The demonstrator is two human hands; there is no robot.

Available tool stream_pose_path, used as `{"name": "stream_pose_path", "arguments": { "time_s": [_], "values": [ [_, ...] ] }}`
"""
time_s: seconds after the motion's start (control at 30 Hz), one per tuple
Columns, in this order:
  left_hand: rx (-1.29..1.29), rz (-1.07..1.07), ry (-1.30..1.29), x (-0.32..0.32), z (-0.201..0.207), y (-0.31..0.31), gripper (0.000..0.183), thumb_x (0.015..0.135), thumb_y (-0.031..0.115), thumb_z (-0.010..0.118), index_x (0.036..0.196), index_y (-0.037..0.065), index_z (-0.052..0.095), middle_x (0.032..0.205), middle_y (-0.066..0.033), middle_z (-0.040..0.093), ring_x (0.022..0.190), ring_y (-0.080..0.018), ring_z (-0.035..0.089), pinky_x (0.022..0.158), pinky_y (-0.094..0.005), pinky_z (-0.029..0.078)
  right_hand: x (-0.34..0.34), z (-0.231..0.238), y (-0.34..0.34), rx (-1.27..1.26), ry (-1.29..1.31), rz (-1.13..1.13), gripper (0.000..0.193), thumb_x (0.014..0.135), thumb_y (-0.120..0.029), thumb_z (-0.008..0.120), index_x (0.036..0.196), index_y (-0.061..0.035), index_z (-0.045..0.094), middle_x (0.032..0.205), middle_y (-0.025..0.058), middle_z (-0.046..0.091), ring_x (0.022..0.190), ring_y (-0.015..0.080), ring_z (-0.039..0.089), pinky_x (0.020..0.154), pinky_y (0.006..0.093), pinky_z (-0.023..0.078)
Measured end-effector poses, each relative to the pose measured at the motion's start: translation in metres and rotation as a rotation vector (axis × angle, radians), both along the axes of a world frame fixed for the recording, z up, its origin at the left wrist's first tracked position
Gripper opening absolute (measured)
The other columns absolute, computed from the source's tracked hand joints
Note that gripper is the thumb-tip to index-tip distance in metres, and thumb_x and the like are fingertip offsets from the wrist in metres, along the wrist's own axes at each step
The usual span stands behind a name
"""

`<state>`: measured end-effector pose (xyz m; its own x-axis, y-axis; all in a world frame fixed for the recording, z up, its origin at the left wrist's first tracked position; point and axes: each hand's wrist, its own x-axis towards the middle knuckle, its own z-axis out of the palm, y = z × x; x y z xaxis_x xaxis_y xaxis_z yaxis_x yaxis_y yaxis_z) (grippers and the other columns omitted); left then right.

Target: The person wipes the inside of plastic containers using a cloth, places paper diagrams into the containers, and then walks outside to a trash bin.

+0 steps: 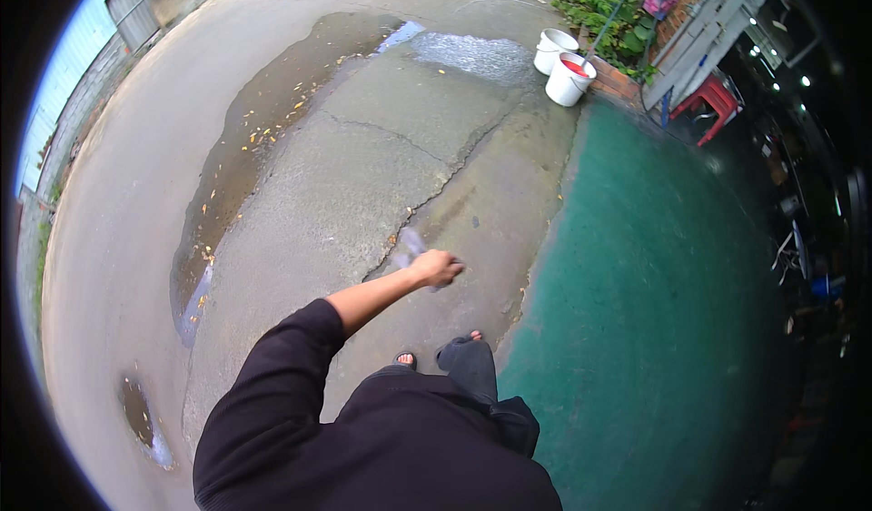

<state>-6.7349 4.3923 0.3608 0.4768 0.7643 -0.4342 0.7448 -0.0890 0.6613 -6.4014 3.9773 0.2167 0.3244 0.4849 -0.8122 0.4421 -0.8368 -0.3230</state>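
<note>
My left arm in a dark sleeve reaches forward over the concrete, and my left hand (pixel 437 268) is closed in front of my body. A pale lilac, limp cloth-like piece (pixel 411 245) sticks out of the fist on its far left side. It is blurred by motion, so I cannot make out its exact kind. My right hand does not show; only a dark bulge of clothing (pixel 516 425) appears at my right side. Below the left hand are my feet in dark sandals (pixel 405 359) on the ground.
Cracked concrete (pixel 363 175) lies ahead, with a leaf-strewn puddle (pixel 238 148) to the left. Green-painted floor (pixel 654 311) is on the right. Two white buckets, the nearer one (pixel 569 82) holding something red, stand far right near plants (pixel 595 2) and a red plastic stool (pixel 713 107).
</note>
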Motion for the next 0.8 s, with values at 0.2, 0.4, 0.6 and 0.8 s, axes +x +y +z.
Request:
{"name": "stream_pose_path", "arguments": {
  "time_s": [0.2, 0.4, 0.6, 0.8],
  "values": [
    [0.413, -1.069, -0.080, 0.252, 0.212, 0.170, 0.025, 0.076, 0.029, 0.054, 0.082, 0.008, 0.067, 0.080, -0.0093, 0.064, 0.076, -0.0263, 0.061, 0.066, -0.0393, 0.049, 0.073, -0.039, 0.236, -0.161, 0.098, 0.082, 0.019, 0.080, -0.014, 0.056, 0.094, -0.0029, 0.062, 0.083, 0.0101, 0.065, 0.071, 0.0177, 0.063, 0.063, 0.0310, 0.050],
    [0.633, -1.258, -0.247, 0.383, 0.329, 0.329, 0.025, 0.074, 0.027, 0.060, 0.091, 0.011, 0.067, 0.089, -0.0061, 0.064, 0.082, -0.0231, 0.060, 0.067, -0.0380, 0.048, 0.265, 0.046, 0.575, 0.256, -0.043, 0.010, 0.020, 0.081, -0.017, 0.055, 0.094, -0.0039, 0.062, 0.084, 0.0101, 0.065, 0.073, 0.0181, 0.063, 0.063, 0.0314, 0.049],
    [0.903, -1.280, -0.281, 0.510, 0.318, 0.506, 0.028, 0.071, 0.025, 0.065, 0.097, 0.013, 0.066, 0.096, -0.0040, 0.064, 0.087, -0.0230, 0.060, 0.069, -0.0376, 0.047, 0.318, 0.079, 0.880, 0.561, -0.108, 0.004, 0.021, 0.082, -0.020, 0.054, 0.094, -0.0050, 0.062, 0.085, 0.0101, 0.065, 0.074, 0.0186, 0.063, 0.062, 0.0318, 0.049],
    [0.595, -1.268, -0.061, 0.505, 0.297, 0.787, 0.028, 0.071, 0.022, 0.065, 0.097, 0.013, 0.067, 0.098, -0.0053, 0.064, 0.093, -0.0216, 0.061, 0.070, -0.0350, 0.050, 0.361, 0.020, 0.973, 0.314, -0.031, -0.211, 0.022, 0.082, -0.022, 0.054, 0.094, -0.0060, 0.062, 0.086, 0.0101, 0.064, 0.075, 0.0190, 0.064, 0.062, 0.0321, 0.049]
  ]
}}
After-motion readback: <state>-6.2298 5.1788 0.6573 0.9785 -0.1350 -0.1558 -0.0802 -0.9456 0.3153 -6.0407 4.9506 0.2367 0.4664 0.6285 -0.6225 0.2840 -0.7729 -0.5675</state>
